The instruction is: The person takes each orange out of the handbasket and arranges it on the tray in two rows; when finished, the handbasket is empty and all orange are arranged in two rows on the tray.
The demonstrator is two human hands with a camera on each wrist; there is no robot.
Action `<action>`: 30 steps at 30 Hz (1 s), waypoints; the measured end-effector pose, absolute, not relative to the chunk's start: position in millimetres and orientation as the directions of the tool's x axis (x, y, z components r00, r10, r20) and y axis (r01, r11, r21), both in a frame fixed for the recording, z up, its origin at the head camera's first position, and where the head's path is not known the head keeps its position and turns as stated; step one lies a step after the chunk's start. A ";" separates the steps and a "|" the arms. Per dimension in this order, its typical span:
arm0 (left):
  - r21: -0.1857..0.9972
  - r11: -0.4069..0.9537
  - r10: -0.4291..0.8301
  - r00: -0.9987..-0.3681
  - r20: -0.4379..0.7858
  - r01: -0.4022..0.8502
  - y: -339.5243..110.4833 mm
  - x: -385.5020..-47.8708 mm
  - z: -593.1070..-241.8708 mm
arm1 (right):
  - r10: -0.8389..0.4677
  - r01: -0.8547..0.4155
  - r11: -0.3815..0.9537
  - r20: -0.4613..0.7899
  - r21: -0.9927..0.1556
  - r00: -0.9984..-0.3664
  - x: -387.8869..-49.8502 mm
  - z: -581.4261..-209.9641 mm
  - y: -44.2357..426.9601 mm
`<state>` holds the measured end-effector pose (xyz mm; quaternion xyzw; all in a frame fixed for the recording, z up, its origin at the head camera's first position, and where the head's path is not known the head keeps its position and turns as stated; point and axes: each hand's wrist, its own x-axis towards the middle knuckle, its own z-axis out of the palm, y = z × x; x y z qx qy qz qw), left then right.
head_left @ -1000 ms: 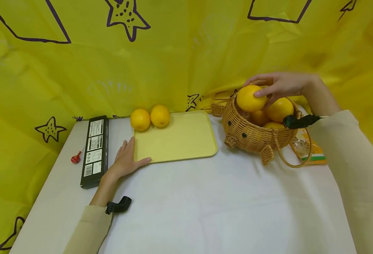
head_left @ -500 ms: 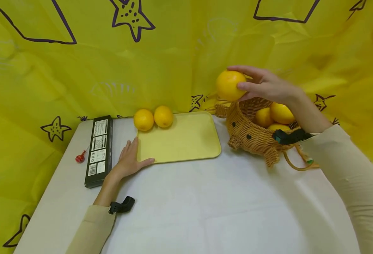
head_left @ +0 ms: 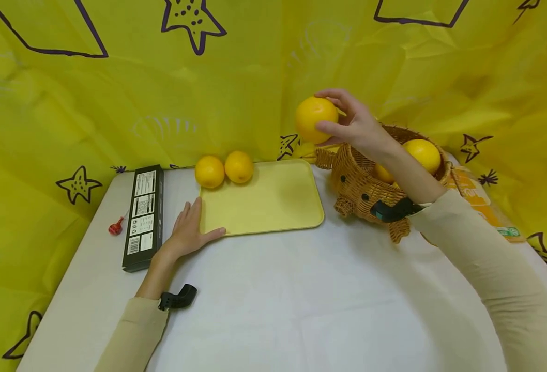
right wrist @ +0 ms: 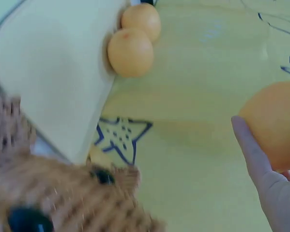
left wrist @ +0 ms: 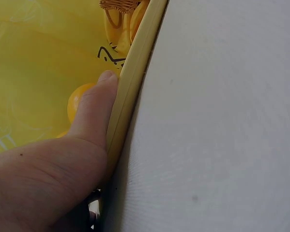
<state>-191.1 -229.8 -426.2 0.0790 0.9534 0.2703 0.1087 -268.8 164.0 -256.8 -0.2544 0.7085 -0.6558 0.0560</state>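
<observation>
An orange (head_left: 316,119) is gripped in my right hand (head_left: 364,125), raised in front of the yellow backdrop between the tray and the wicker basket (head_left: 368,194). The right wrist view shows the thumb against this orange (right wrist: 275,125). Two more oranges (head_left: 210,172) (head_left: 239,167) sit side by side at the back left corner of the pale yellow tray (head_left: 264,201). My left hand (head_left: 187,235) rests at the tray's front left corner, fingers extended along its left side. In the left wrist view, the thumb lies along the tray's rim (left wrist: 130,92). Other oranges (head_left: 422,155) lie in the basket, partly hidden by my right arm.
A long black box (head_left: 143,219) lies left of my left hand, with a red-wrapped lollipop (head_left: 116,226) beyond it. An orange packet (head_left: 483,204) lies right of the basket. Yellow cloth (head_left: 255,77) with drawn stars hangs behind the white table (head_left: 310,305).
My right hand has lifted an orange out of the basket and moved it left, toward the tray. My left hand has stayed at the tray's corner.
</observation>
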 end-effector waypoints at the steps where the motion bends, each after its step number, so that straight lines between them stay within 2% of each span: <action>1: 0.532 0.841 0.211 -0.964 -0.160 0.096 -229.5 -190.9 -426.5 | -0.434 -0.287 0.031 0.246 -0.957 -0.867 -268.3 -257.8 160.1; 6: 0.533 0.840 0.212 -0.965 -0.154 0.099 -227.6 -190.4 -426.8 | -0.448 -0.265 0.122 0.185 -0.957 -0.875 -267.9 -265.4 142.0; 10: 0.536 0.839 0.213 -0.965 -0.156 0.098 -226.1 -189.8 -426.3 | -0.464 -0.246 0.129 0.161 -0.961 -0.871 -270.5 -273.9 129.4; 19: 0.552 0.828 0.217 -0.963 -0.160 0.094 -221.2 -188.7 -425.9 | -0.431 -0.204 0.048 0.164 -0.978 -0.887 -275.6 -293.2 102.4; 24: 0.551 0.829 0.217 -0.962 -0.168 0.091 -220.5 -188.8 -426.4 | -0.432 -0.127 -0.064 0.142 -0.990 -0.891 -279.3 -302.1 89.3; 30: 0.544 0.835 0.212 -0.960 -0.181 0.082 -221.2 -190.7 -425.3 | -0.422 -0.037 -0.137 0.092 -0.990 -0.902 -284.2 -305.0 76.8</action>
